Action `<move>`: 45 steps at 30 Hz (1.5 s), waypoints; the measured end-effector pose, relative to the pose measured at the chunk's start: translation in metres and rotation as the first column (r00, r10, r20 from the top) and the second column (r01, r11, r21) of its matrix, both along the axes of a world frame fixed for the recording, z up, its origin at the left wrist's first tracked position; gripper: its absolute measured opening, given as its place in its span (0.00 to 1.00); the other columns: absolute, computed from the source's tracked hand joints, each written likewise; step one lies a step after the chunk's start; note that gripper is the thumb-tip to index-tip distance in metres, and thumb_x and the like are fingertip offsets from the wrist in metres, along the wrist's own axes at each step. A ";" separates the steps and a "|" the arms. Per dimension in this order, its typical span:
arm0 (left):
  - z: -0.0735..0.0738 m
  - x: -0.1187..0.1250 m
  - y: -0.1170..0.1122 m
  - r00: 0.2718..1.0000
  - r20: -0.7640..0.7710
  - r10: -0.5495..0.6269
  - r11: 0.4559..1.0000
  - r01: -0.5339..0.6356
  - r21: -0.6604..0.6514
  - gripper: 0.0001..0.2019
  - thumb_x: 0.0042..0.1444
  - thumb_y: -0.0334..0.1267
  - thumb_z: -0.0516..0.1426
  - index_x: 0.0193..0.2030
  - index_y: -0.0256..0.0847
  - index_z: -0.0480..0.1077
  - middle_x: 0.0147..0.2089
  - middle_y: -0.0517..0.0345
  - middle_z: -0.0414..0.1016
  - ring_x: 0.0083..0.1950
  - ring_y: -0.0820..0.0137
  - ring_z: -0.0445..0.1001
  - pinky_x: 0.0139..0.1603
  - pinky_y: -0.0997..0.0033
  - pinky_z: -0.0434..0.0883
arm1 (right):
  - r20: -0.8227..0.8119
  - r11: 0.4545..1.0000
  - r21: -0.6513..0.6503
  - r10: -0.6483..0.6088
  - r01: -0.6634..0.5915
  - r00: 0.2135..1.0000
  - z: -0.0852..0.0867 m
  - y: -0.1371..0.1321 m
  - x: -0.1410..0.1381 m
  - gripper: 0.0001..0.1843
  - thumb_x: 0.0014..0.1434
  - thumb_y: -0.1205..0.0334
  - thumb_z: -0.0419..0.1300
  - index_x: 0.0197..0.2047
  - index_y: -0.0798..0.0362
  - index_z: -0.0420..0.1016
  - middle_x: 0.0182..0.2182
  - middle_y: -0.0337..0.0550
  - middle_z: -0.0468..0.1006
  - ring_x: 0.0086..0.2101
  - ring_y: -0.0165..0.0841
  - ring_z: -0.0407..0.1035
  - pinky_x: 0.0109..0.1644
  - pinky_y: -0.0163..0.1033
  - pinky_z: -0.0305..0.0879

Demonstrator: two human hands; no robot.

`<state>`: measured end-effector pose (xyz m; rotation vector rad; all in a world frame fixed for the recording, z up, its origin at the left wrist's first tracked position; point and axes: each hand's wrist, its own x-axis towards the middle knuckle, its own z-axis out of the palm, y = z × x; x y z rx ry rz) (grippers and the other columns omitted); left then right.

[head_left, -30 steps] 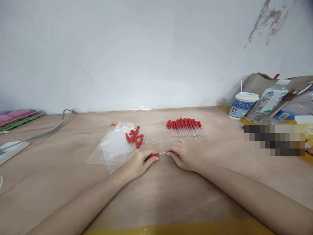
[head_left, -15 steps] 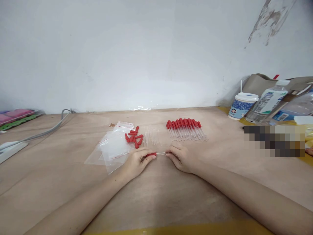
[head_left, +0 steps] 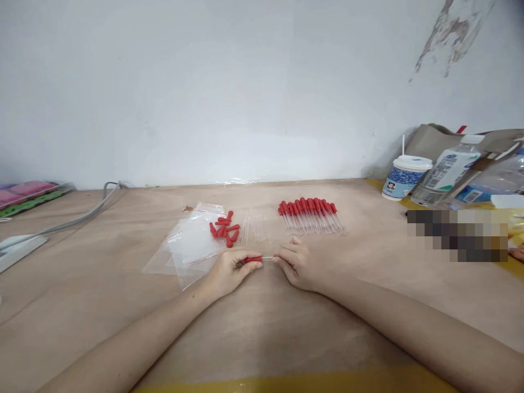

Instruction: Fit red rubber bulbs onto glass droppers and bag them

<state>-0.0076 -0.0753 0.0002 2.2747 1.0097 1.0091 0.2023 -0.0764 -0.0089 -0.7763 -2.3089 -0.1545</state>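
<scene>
Far L: grey cable (head_left: 84, 217) on tabletop (head_left: 245, 338). Next, clear zip bags (head_left: 190, 245), w/ pile of red bulbs (head_left: 223, 231) at R edge, pointing various ways. L hand (head_left: 227, 274): thumb & fingers clamped on held bulb (head_left: 254, 259); its visible end pts R. Loose tubes (head_left: 257, 226) lie behind it, pointing away from viewer. Held tube (head_left: 267, 258) runs from bulb's end to R hand (head_left: 298, 267), fingertips pinched on it. Bulb & tube in line btwn hands, long axis approx level, L–R. Behind R hand, row of droppers (head_left: 309, 207): red ends pt to wall (head_left: 245, 93), tips to viewer. Far R: cup (head_left: 405, 179), blue patterned band; bottle (head_left: 448, 169), white label w/ green; text on both too small to read.
</scene>
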 end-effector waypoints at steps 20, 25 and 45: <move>0.006 -0.010 0.007 0.943 -0.162 0.290 0.875 -0.193 0.444 0.16 0.54 0.41 0.57 0.49 0.39 0.68 0.43 0.51 0.71 0.47 0.62 0.68 0.49 0.61 0.65 | 0.096 0.835 -0.489 -0.234 0.251 0.967 0.052 0.009 0.020 0.10 0.55 0.66 0.52 0.32 0.53 0.75 0.28 0.40 0.77 0.28 0.29 0.68 0.31 0.33 0.57; 0.005 -0.017 0.013 0.842 -0.256 0.474 0.814 -0.309 0.492 0.11 0.55 0.43 0.55 0.41 0.40 0.70 0.38 0.53 0.70 0.44 0.61 0.67 0.42 0.62 0.63 | 0.032 0.647 -0.542 -0.622 0.537 0.782 0.057 0.048 0.033 0.10 0.51 0.61 0.55 0.24 0.53 0.75 0.23 0.42 0.76 0.26 0.32 0.69 0.29 0.33 0.56; 0.012 -0.015 0.011 0.714 -0.319 0.623 0.750 -0.429 0.504 0.12 0.56 0.46 0.51 0.35 0.40 0.68 0.36 0.52 0.70 0.40 0.60 0.66 0.39 0.61 0.58 | 0.231 0.659 -0.305 -0.649 0.687 0.725 0.037 0.067 -0.013 0.17 0.57 0.53 0.49 0.30 0.54 0.73 0.28 0.46 0.77 0.33 0.37 0.69 0.44 0.45 0.47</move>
